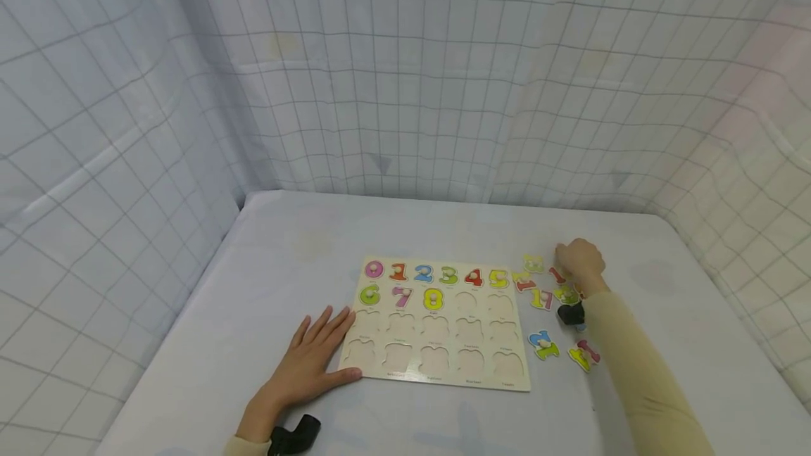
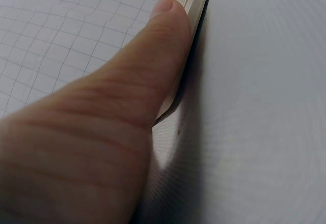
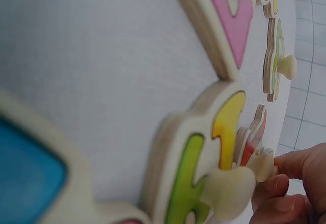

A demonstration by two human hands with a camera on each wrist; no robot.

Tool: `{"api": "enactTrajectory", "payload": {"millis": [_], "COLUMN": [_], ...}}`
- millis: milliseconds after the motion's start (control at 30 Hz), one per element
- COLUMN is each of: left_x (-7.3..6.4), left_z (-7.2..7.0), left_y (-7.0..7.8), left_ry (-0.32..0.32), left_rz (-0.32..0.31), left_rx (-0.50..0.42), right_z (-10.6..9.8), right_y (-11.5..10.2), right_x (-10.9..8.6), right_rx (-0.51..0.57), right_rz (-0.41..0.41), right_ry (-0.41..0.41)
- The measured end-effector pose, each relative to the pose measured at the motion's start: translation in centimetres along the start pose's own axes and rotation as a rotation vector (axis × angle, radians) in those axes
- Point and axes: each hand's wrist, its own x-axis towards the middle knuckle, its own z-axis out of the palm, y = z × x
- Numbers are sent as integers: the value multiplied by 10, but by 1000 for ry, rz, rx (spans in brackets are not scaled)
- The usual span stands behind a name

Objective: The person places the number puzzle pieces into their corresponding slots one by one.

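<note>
A wooden number puzzle board lies on the table, with knobbed digits 0 to 8 in its upper recesses and bare recesses below. My left hand rests flat at its left edge, fingers spread; the thumb lies on the board's lower left corner. At the board's right, my right hand is among loose pieces. Its curled fingers pinch the pale knob of a red number piece. A green-and-yellow 16 piece stands nearer the right wrist camera.
Several loose number pieces lie right of the board, among them a blue-and-green one, a yellow-and-pink one and another beside the right forearm. White grid-patterned cloth hangs behind and on both sides of the white-covered table.
</note>
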Motion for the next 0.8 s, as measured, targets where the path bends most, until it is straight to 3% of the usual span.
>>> {"api": "enactTrajectory", "payload": {"millis": [133,300,500,800], "left_x": [0,0,1,1], "left_z": [2,1,1,-2], "left_y": [-1,-1,-3,-2], "left_ry": [22,28,4,-2], "left_rz": [13,25,17,26], "left_rx": [11,2,2,-10], "right_z": [2,5,14,41], "right_y": [-1,-11,-40,-76], "right_x": [0,-7,-26,-52], "right_rx": [-55,-35,23,-37], "right_rz": [-73,-252,-515,-859], "right_ry": [26,26,-95,-279]}}
